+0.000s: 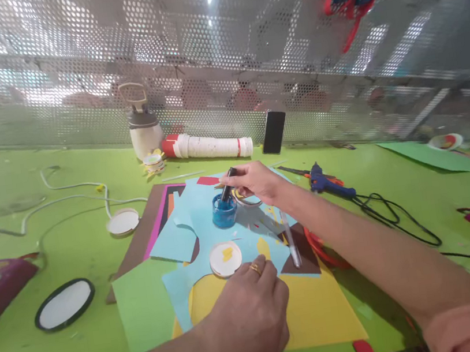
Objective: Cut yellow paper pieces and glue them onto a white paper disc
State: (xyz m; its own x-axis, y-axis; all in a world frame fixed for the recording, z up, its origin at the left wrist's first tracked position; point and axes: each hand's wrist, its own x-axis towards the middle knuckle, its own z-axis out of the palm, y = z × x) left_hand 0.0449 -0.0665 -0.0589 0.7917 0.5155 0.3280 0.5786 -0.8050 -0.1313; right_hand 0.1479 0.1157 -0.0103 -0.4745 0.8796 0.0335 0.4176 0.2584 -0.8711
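My right hand (256, 183) pinches a black marker-like stick (228, 185), tilted, with its lower end at the mouth of a small blue jar (225, 215). The jar stands on light blue paper (244, 239). My left hand (253, 307) lies over a yellow sheet (319, 310), its fingers curled together and their tips hidden. Just beyond its knuckles is a white round lid (225, 259) with small yellow pieces on it. Behind my right hand, a round container (247, 198) is partly covered. A clear stick (291, 241) lies to the right of the jar.
A blue glue gun (327, 182) with a black cord and scissors (293, 172) lie to the right. A phone (274, 132), a white-and-red tube (208, 146) and a sprayer bottle (143, 127) stand or lie along the mesh wall. At left are a black-rimmed disc (65, 305) and a white cable (74, 185).
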